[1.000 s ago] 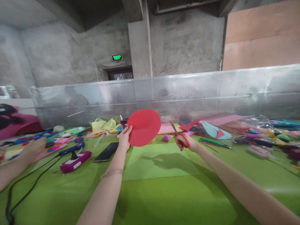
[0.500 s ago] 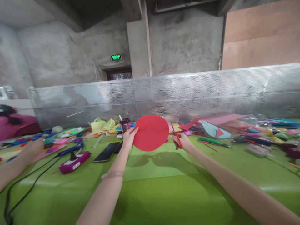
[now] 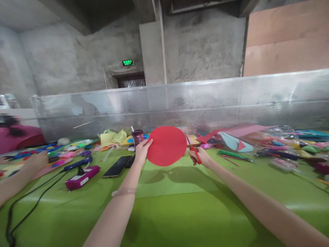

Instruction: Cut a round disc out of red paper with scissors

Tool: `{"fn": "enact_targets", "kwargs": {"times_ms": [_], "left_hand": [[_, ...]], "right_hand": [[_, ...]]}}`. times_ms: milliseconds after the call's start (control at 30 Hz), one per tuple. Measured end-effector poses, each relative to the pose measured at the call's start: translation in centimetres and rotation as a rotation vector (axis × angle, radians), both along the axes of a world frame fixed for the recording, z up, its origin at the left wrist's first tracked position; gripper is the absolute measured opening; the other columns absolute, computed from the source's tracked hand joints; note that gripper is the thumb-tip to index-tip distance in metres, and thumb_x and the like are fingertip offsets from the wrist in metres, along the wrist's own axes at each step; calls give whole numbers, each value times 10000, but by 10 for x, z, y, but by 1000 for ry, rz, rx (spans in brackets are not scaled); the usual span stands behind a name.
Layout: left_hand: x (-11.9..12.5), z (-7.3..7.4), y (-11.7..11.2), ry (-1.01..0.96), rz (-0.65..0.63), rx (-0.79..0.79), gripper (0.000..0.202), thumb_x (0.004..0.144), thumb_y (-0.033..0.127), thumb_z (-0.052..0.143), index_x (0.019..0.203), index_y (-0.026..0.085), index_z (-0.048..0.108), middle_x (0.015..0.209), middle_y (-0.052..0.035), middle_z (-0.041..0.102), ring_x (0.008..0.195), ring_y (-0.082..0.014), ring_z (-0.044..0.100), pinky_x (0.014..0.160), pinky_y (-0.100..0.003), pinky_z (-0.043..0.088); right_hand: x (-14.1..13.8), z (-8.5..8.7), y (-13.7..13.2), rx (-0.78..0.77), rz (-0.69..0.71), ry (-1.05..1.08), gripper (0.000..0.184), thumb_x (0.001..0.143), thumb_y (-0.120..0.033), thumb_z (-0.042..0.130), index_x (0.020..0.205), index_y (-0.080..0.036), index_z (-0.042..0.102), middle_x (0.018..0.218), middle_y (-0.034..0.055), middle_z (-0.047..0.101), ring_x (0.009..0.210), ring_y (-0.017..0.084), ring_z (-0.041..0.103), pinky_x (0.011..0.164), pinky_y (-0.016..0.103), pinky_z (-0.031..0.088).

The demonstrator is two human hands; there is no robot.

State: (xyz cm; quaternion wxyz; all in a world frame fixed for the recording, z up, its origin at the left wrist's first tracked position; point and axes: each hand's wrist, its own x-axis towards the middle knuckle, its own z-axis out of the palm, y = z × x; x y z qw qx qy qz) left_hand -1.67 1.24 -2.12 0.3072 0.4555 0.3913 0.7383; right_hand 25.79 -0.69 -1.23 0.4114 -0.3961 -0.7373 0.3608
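My left hand [image 3: 143, 151] pinches the left edge of a round sheet of red paper [image 3: 167, 145], held up above the table with its flat face toward me. In my right hand [image 3: 202, 156] is a pair of scissors [image 3: 195, 154] with red handles, its blades pointing up beside the right edge of the red circle. Whether the blades touch the paper I cannot tell. Below the red paper, a light green sheet [image 3: 174, 185] lies flat on the green table [image 3: 185, 219].
To the left are a black phone [image 3: 117, 166], a purple power strip [image 3: 82, 177] with black cables, and another person's arm [image 3: 23, 175]. A dark cup with a straw [image 3: 137, 136], paper scraps and green-handled scissors [image 3: 235, 155] lie farther back, before a perforated metal screen [image 3: 205, 99].
The red circle has shifted very slightly to the right, nearer the scissors. The scissors' blades now tilt more to the left, toward the paper's edge.
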Motion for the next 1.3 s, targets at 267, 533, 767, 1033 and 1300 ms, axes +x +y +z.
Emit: {"fn": "enact_targets", "kwargs": {"times_ms": [267,533,767,1033,1300], "left_hand": [[0,-1,2,29,12,6,432,563,435,732,883,150,681,885,-94,682,808,-233,626,803,-367,470],[0,0,1,60,47,15,416,572,441,722,871,154,686,889,-92,683,836,-237,621,820,-364,460],[0,-2,2,69,45,26,411,591,441,712,885,155,682,896,-90,683,833,-235,620,821,-366,461],[4,1,-2,13,12,5,398,562,410,738,863,155,685,865,-84,688,822,-236,625,809,-371,471],[3,0,0,57,42,14,394,572,425,727,858,157,686,881,-85,685,849,-237,619,831,-367,459]], "right_hand": [[-1,-2,0,7,10,4,257,692,-222,445,439,-195,413,343,-44,429,313,78,405,353,200,395],[-2,-3,0,-13,13,31,231,688,-214,450,461,-199,411,340,-54,418,305,80,405,337,201,389],[-4,-3,1,-10,15,52,218,684,-213,443,470,-203,402,342,-56,420,306,83,408,337,207,399],[-4,-2,-2,8,16,42,250,691,-231,448,453,-207,374,338,-47,419,315,79,410,350,199,393],[-4,-4,-1,4,3,31,242,707,-240,445,472,-205,395,339,-52,418,307,82,408,344,203,380]]}}
